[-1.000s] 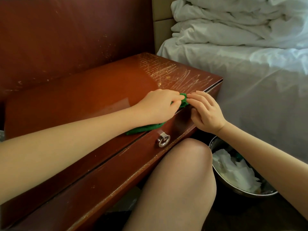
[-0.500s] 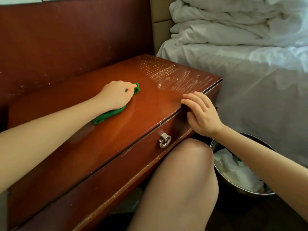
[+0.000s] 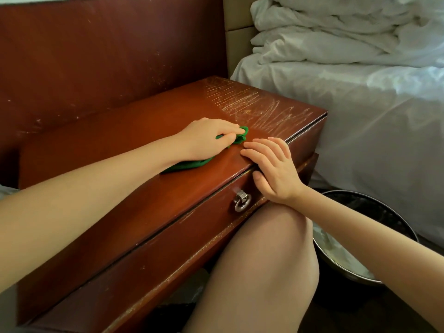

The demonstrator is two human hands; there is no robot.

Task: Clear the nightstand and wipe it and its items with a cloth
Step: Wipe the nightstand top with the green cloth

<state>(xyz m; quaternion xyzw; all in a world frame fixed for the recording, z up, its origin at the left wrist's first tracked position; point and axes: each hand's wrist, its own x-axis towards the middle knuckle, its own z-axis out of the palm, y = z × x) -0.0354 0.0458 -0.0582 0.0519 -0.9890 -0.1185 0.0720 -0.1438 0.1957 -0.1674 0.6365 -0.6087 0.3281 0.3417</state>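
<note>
**A:** Where's the cloth [image 3: 189, 164]?

**B:** It's green and lies on the desk [image 3: 120, 145] top, right of the middle and not far from the near edge. The left hand [image 3: 206, 138] lies over it with its fingers curled round the bunched far end. A flat strip of cloth shows under the wrist.

**A:** And the other hand?

**B:** The right hand [image 3: 274, 169] is just to the right of the cloth, close to it but apart. Its fingers lie loosely spread on the near edge of the top, the thumb lies below on the drawer front, and it holds nothing.

**A:** What's the surface like?

**B:** It's glossy red-brown wood. Pale scratches [image 3: 252, 104] cover the far right corner. A metal ring pull [image 3: 242, 203] hangs on the drawer front, just left of the right wrist.

**A:** And the room?

**B:** A worn panel [image 3: 108, 56] of the same wood stands behind the desk. To the right is a bed [image 3: 360, 116] with a white sheet and a rumpled duvet [image 3: 336, 32]. A bare knee [image 3: 271, 248] is against the drawer front. A round metal bin [image 3: 374, 210] with white paper [image 3: 336, 255] in it sits on the floor near the bed.
</note>
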